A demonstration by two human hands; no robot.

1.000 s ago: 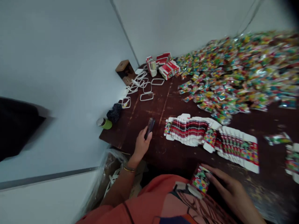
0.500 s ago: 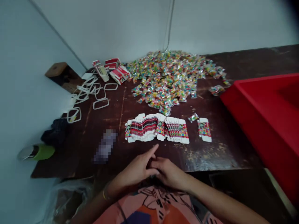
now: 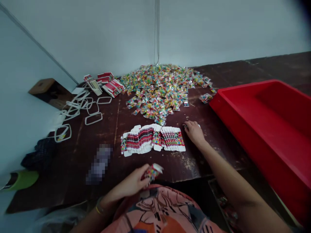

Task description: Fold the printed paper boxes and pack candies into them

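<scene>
My left hand [image 3: 132, 183] is closed on a small printed carton [image 3: 153, 170] at the near table edge, just above my lap. My right hand [image 3: 194, 131] reaches forward and rests on the dark table, fingers curled over something small and white beside the fanned row of flat printed cartons [image 3: 152, 139]. What sits under its fingers is hidden. Behind the row lies a large heap of colourful wrapped sweets [image 3: 160, 87].
A big red tub [image 3: 267, 119] fills the right side. White plastic frames [image 3: 82, 108] and red-and-white boxes [image 3: 107, 84] lie at the back left. A blurred dark object [image 3: 98, 163], a dark cloth [image 3: 39, 152] and a green cup [image 3: 19, 179] sit at the left.
The hands were together at the table edge; now the right hand has reached out to the spot past the carton row where a loose carton lay, and the left holds a carton.
</scene>
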